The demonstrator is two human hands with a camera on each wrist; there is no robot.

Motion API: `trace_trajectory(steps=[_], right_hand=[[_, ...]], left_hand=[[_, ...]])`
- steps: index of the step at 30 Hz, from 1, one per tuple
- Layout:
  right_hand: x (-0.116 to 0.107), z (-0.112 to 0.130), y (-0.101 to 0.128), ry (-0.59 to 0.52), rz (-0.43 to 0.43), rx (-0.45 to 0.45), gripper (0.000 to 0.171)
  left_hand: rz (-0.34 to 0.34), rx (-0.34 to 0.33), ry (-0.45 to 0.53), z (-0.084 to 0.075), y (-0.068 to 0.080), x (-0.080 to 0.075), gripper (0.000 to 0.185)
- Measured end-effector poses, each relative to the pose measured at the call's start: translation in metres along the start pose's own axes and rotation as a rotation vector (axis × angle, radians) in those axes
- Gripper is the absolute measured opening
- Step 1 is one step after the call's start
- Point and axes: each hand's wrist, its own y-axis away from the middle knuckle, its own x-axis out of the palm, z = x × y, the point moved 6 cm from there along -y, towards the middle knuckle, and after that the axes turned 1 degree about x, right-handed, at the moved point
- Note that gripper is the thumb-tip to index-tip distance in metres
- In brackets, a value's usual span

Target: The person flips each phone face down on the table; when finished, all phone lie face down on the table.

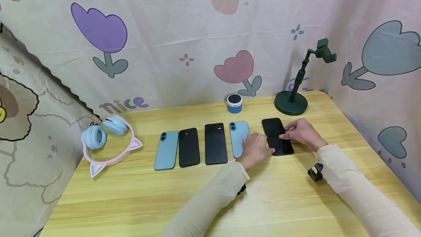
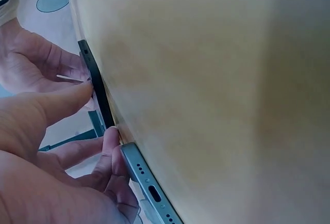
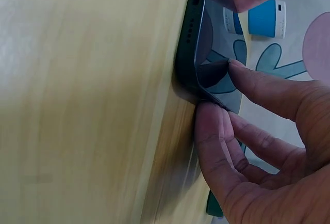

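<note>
A black phone (image 1: 275,138) with a glossy, reflective face lies flat at the right end of a row of phones. My right hand (image 1: 303,133) pinches its right edge, thumb on the glossy face and fingers low along the side (image 3: 209,126). At the opposite edge is my left hand (image 1: 255,147), its thumb on the phone near the lower corner and a fingertip (image 2: 111,133) against the side. The other left fingers bend beside a light blue phone (image 1: 237,134), overlapping its right edge in the head view.
Further left lie a large black phone (image 1: 216,145), a smaller black phone (image 1: 189,149) and another light blue phone (image 1: 166,153). Cat-ear headphones (image 1: 115,160) sit at the table's left. Behind the row stand a small blue speaker (image 1: 234,104) and a dark green stand (image 1: 291,103).
</note>
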Motion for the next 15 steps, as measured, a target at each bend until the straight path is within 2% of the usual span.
trace_trajectory(steps=[9, 15], right_hand=[[0.0015, 0.0027, -0.0003, 0.029, -0.022, -0.005, 0.057], [0.0001, 0.0061, 0.0004, 0.054, -0.044, 0.002, 0.056]], left_hand=[[0.000, -0.009, -0.005, -0.0037, 0.0004, -0.0006, 0.032], [-0.002, -0.054, 0.086, -0.0037, -0.0013, -0.0016, 0.027]])
